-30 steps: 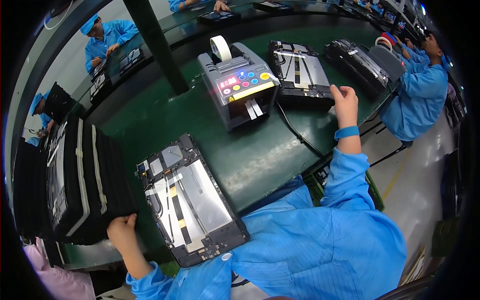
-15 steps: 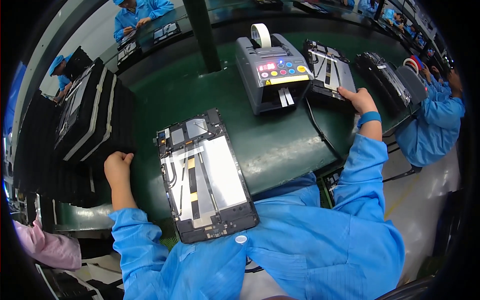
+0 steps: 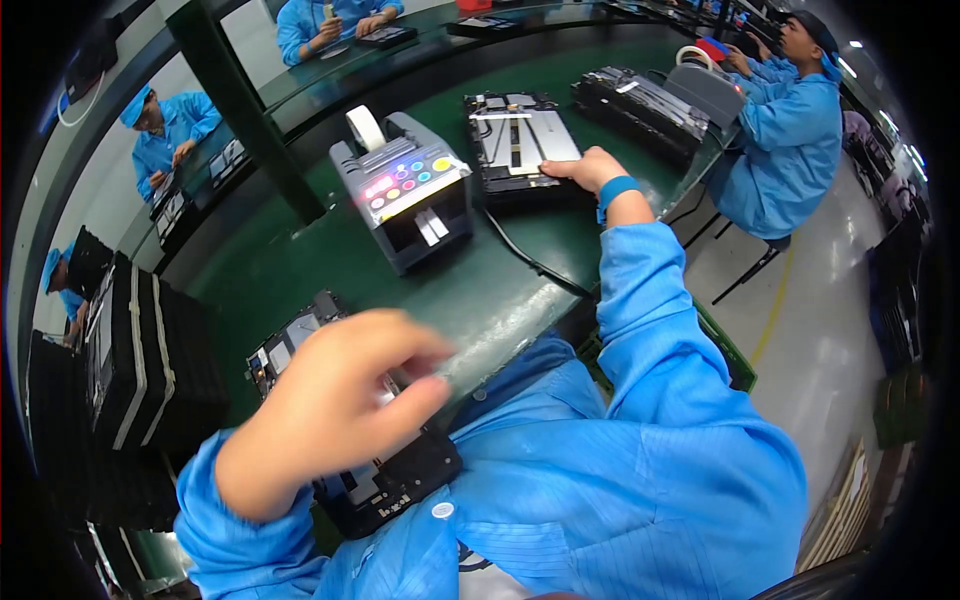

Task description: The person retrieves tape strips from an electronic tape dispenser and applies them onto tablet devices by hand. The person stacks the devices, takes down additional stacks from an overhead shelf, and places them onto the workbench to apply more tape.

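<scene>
Concurrently, the right hand (image 3: 598,175) touches the far device (image 3: 535,138) while the left hand (image 3: 330,390) hangs before the near device (image 3: 400,475).

The far device, a flat, opened unit with silver panels in a black frame, lies on the green worktop (image 3: 300,255), just right of the grey tape dispenser (image 3: 405,195). The right thumb rests on its near right part; the other fingers are partly hidden, so whether they grasp the edge cannot be told. A blue wristband (image 3: 618,190) encircles that wrist. The left hand, blurred, is vacant: its fingers are loosely bent, the thumb apart from them. It hides the middle of the near device, which lies close to the person's body. A white tape roll (image 3: 365,128) tops the dispenser, and a pale strip (image 3: 431,227) shows at its front. Farther left rises a banded black stack (image 3: 150,360); farther right, beyond the far device, sits a co-worker (image 3: 785,150).
</scene>
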Available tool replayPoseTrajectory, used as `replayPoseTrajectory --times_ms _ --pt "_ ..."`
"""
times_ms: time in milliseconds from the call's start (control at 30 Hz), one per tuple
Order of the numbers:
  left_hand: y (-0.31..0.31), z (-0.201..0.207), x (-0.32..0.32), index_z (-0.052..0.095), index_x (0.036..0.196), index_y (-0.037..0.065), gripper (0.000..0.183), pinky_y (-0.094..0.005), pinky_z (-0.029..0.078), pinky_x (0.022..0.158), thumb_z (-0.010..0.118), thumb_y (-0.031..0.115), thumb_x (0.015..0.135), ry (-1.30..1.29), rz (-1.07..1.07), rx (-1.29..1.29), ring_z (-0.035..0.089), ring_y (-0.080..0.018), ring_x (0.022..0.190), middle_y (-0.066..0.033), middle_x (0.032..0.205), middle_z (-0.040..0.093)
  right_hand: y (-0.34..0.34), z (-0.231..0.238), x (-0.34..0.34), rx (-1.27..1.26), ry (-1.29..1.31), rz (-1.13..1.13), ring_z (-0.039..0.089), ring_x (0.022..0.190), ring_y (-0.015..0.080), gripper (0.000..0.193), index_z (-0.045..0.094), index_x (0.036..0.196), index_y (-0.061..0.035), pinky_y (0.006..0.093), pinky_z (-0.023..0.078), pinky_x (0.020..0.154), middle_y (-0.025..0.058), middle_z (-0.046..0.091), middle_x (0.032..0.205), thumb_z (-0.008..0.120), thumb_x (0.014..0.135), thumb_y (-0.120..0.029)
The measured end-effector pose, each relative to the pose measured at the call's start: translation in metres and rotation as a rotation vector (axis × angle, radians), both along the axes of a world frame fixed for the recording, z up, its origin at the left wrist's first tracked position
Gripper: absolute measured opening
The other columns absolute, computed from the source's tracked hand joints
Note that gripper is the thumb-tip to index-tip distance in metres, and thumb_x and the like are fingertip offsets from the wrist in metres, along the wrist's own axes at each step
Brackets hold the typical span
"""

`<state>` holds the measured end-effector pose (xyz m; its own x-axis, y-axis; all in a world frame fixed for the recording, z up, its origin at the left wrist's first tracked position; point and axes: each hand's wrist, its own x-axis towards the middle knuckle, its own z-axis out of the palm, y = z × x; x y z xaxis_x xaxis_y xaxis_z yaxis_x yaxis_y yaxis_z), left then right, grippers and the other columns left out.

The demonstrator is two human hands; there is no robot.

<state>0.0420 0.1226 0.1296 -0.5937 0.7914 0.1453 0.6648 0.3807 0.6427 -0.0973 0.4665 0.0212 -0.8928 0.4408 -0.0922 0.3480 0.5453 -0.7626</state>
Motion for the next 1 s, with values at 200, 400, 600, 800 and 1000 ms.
replayPoseTrajectory --times_ms 200,400,600,800,1000 --pt "0.100 -0.056 -0.063 0.031 0.136 -0.003 0.076 -0.0384 0.041 0.098 0.071 0.014 0.074 -0.380 0.084 0.004 0.045 -0.0280 0.122 -0.0205 0.133 0.041 0.007 -0.040 -0.018 -0.066 0.141 -0.054 0.061 0.104 0.0314 0.083 0.058 0.111 0.0084 0.0333 0.046 0.091 0.0230 0.061 0.112 0.083 0.055 -0.047" --pt "0.165 -0.116 -0.136 0.037 0.117 -0.015 0.076 -0.0386 0.044 0.095 0.072 0.027 0.064 -0.090 0.664 0.076 0.049 -0.0396 0.113 -0.0308 0.121 0.045 0.002 -0.049 -0.017 -0.074 0.160 -0.141 0.056 0.111 0.0325 0.096 0.049 0.122 0.0063 0.0358 0.045 0.094 0.0218 0.056 0.121 0.082 0.053 -0.052" --pt "0.188 -0.122 -0.150 0.039 0.116 -0.015 0.072 -0.0373 0.046 0.089 0.070 0.027 0.067 -0.322 0.838 0.079 0.057 -0.0379 0.105 -0.0301 0.114 0.054 0.004 -0.042 0.000 -0.052 0.145 -0.159 0.055 0.111 0.0331 0.096 0.049 0.123 0.0046 0.0365 0.045 0.095 0.0218 0.055 0.121 0.080 0.054 -0.054" --pt "0.178 -0.115 -0.114 0.046 0.104 -0.016 0.058 -0.0359 0.050 0.073 0.069 0.020 0.065 -0.459 0.729 0.185 0.063 -0.0321 0.086 -0.0263 0.096 0.061 0.017 -0.054 0.041 -0.206 0.325 -0.097 0.060 0.102 0.0357 0.077 0.056 0.111 0.0102 0.0366 0.047 0.089 0.0269 0.061 0.107 0.074 0.064 -0.048" --pt "0.182 -0.074 -0.055 0.037 0.122 -0.011 0.061 -0.0336 0.037 0.094 0.064 0.013 0.073 -0.877 0.491 0.325 0.049 -0.0239 0.106 -0.0219 0.113 0.051 0.035 -0.041 0.136 -0.755 0.452 -0.137 0.059 0.088 0.0163 0.048 0.047 0.119 0.0030 0.0277 0.048 0.077 0.0103 0.060 0.100 0.067 0.082 -0.020"
